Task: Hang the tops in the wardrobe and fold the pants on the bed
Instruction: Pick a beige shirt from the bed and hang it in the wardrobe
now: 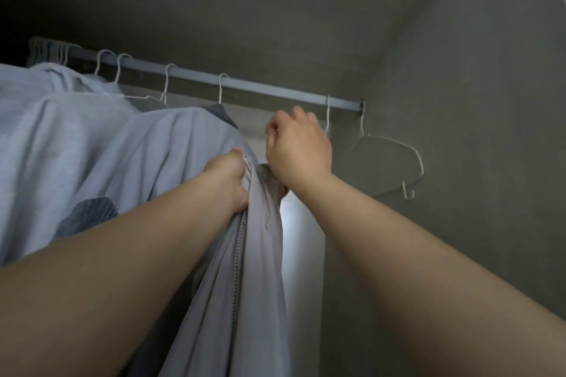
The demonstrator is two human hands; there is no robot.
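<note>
The left hand [228, 180] grips the grey zip top [171, 162] at its zipper edge, and the garment hangs straight down. The right hand [298, 147] is nearer the rail [275, 90] — just below it, fingers curled; what they hold I cannot tell.

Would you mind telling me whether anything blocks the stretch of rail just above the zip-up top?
Nothing visible does: the rail is bare between two hanger hooks above the grey zip-up top, which the left hand grips.

We see soft, matt grey cloth in the zip-up top [257, 254], with a toothed zipper [237, 257] down its front. At one o'clock, the rail [275, 91] looks smooth, painted metal; the empty hanger [395, 159] is thin, white-coated wire.
</note>
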